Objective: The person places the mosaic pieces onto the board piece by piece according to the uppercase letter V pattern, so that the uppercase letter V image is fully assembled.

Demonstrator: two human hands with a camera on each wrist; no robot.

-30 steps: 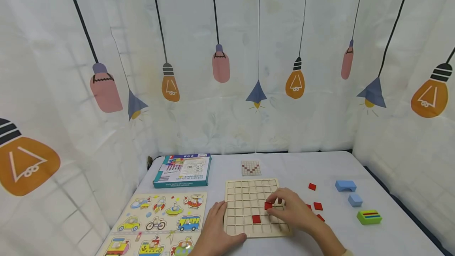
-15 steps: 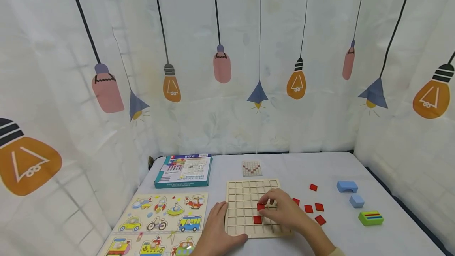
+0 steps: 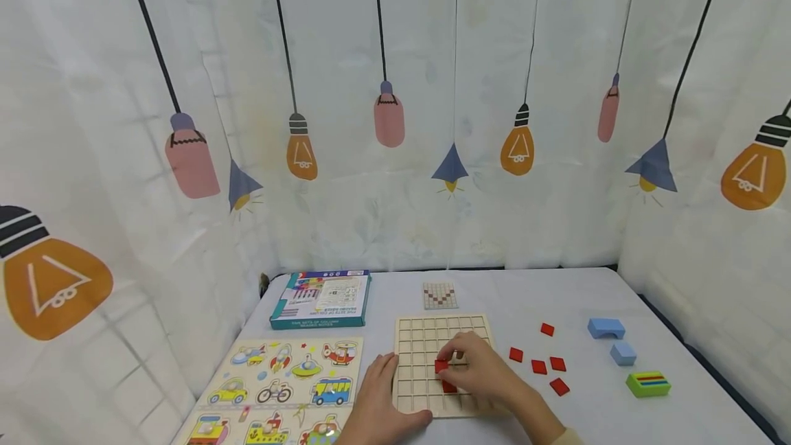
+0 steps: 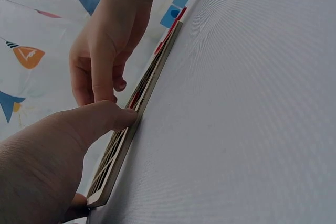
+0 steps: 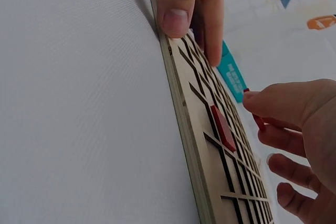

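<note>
1. Head view: the right hand is seen low in the frame, right of centre, reaching in over the wooden grid board with the wrist angled in from the lower right.
2. A red square tile is pinched between the curled thumb and fingertips of the right hand, just above a middle cell of the board.
3. A second red tile is seated in a cell just below the pinched one, partly hidden by the hand.
4. The left hand is laid at the lower left corner of the board, fingers held straight, the thumb pressed against the near edge; nothing is gripped by it.
5. Right wrist view: the left thumb is shown pressed on the board's edge at the top of the frame, and the seated tile lies flat in its cell.
6. Left wrist view: the left thumb tip touches the board edge at centre left, with the right hand above it.
7. Four loose red tiles lie on the cloth to the right of the board.
8. Compared with half a second ago, the pinched tile has been carried further left and slightly lower in the frame; the left hand has stayed where it was.
</note>
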